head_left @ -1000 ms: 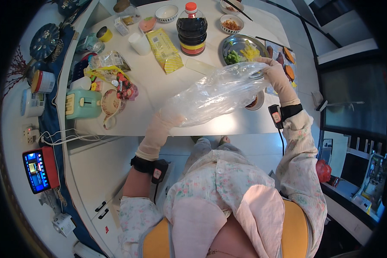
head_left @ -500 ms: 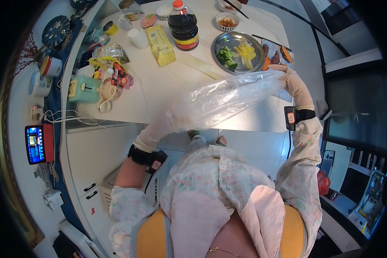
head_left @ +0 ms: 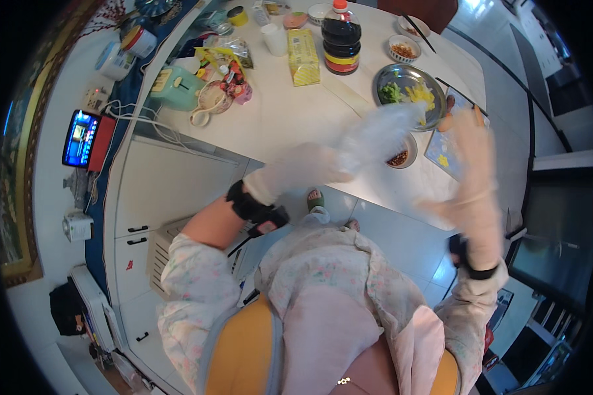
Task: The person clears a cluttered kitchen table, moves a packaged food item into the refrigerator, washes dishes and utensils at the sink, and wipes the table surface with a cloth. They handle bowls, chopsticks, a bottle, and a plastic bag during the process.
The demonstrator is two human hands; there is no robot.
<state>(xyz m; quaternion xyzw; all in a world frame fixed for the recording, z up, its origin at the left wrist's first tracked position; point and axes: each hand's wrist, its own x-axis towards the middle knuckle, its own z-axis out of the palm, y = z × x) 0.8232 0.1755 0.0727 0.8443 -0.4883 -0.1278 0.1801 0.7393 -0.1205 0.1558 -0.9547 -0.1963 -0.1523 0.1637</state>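
Note:
My left hand (head_left: 303, 170), in a thin pale glove, grips one end of a crumpled clear plastic bag (head_left: 379, 135). Motion blurs the bag, which stretches over the table's front edge toward a metal plate (head_left: 378, 92) of chopped green and yellow vegetables. To the right, my gloved right hand (head_left: 471, 164) is open, thumb and fingers spread, apart from the bag. Behind that hand lies a light blue patterned board (head_left: 439, 150). Between the bag and the board stands a small bowl (head_left: 413, 153) with dark red-brown contents.
A large dark-liquid bottle (head_left: 341, 36) with a red cap stands beside a yellow packet (head_left: 303, 58) on the white table (head_left: 277, 125). Toward the left are a mint-green toaster (head_left: 176, 87), a cup (head_left: 212, 99) and white cables (head_left: 135, 112). Chopsticks (head_left: 458, 95) lie near the plate.
My right hand has let go of the bag and spread its fingers. The bag has bunched up toward my left hand. The view has turned, showing the small bowl and the board.

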